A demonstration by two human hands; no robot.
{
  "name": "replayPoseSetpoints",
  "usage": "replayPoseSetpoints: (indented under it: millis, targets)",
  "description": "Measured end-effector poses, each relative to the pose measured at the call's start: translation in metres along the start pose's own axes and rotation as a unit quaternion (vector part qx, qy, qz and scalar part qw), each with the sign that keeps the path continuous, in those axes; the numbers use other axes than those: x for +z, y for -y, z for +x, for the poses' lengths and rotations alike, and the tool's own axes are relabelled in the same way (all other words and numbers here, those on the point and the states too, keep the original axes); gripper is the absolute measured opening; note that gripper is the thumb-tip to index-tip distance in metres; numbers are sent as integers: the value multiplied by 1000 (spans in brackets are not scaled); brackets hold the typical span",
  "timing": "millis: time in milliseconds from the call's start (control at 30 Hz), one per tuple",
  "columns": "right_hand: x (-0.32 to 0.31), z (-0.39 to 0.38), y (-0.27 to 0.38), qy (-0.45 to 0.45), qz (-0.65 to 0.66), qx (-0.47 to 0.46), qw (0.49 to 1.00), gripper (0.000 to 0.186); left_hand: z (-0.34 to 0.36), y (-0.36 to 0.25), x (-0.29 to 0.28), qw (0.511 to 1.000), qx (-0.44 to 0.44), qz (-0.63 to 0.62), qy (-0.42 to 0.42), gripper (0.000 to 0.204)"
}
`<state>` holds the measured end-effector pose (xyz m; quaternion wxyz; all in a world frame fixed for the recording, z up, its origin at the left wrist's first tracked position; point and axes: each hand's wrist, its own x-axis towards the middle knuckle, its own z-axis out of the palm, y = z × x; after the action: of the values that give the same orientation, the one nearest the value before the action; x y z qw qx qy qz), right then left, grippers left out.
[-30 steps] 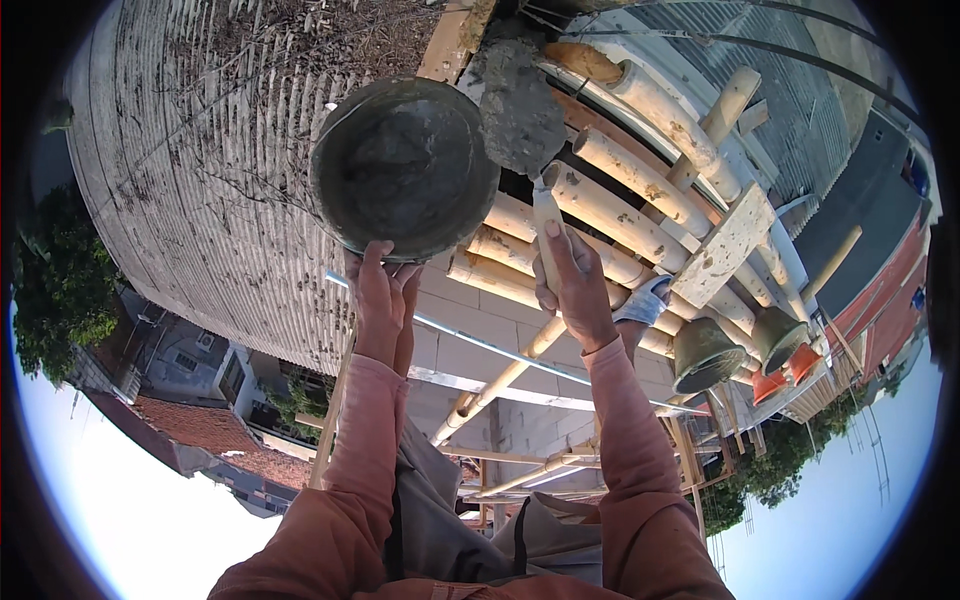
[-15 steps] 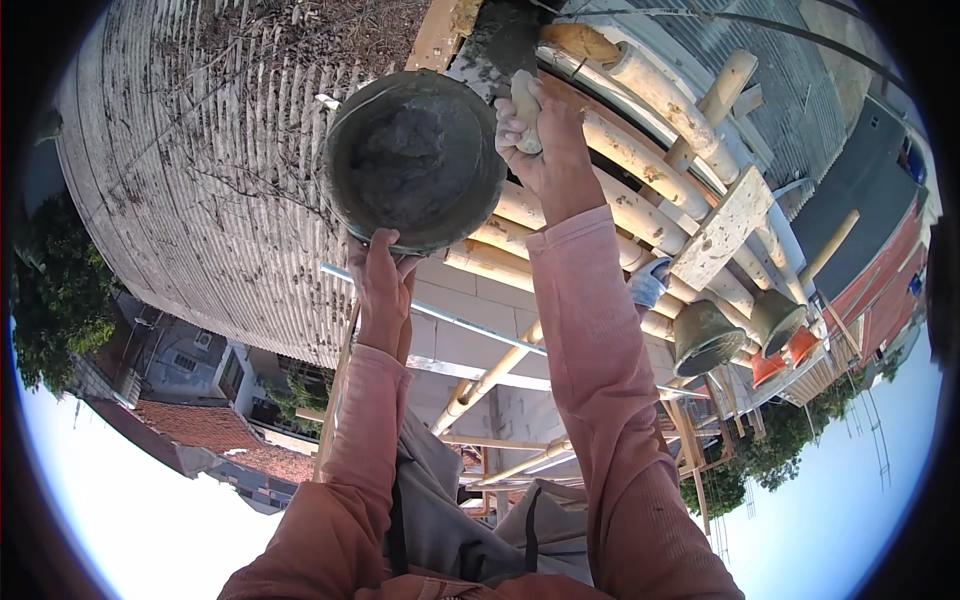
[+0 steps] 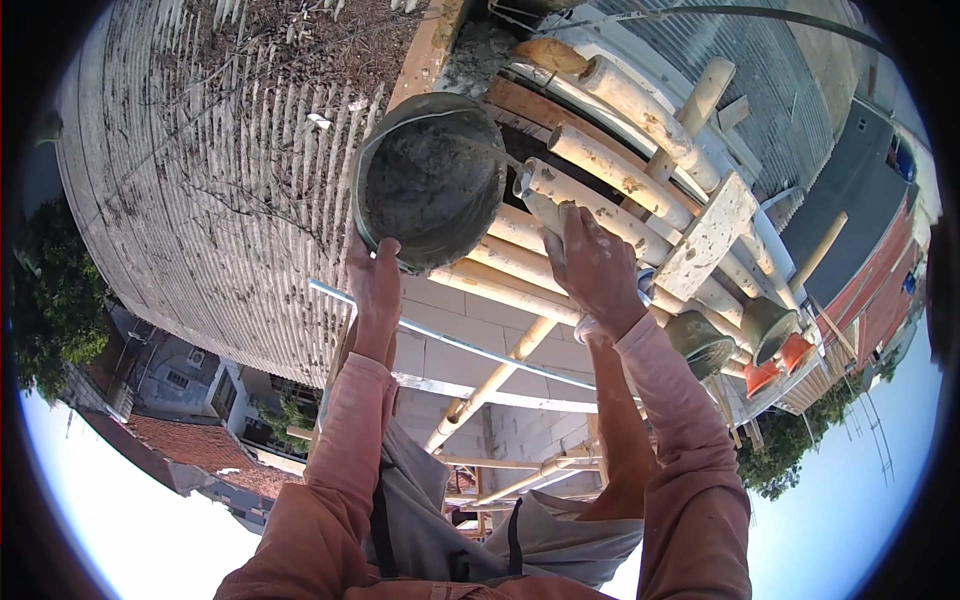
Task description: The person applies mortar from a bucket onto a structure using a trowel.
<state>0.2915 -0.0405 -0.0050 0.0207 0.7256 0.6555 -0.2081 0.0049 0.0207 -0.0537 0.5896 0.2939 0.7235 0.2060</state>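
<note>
My left hand grips the lower rim of a dark bucket, tilted so that its inside faces me. Wet grey mortar coats the inside and lies in the bottom. A trowel is held by its pale, worn handle in my right hand, fingers wrapped round it. From the handle a thin shank runs over the bucket's right rim; the blade is hard to make out against the mortar. Above the bucket, grey mortar lies in a gap beside a wooden board.
Bamboo poles lie side by side on the right, with a mortar-spotted plank across them. Two more buckets stand farther right. A corrugated roof spreads to the left. Below are a block wall and a drop between poles.
My right hand has moved down and right, bringing the trowel from the mortar-filled gap to the bucket. The bucket has shifted slightly right in view, and my bare leg now shows at lower right.
</note>
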Motion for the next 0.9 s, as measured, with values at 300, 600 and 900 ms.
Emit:
replayPoseSetpoints:
  millis: [300,600,900]
  targets:
    - [31,42,-39,80,-61,-95,990,46,-7,2,3,1000,-6,3,-10,60]
    - [43,68,-66,305,215,-19,928,62,-15,-33,1,990,-63,-119,44,49]
    - [24,54,-32,367,292,64,881,67,-10,-29,-8,993,-48,-48,99,63]
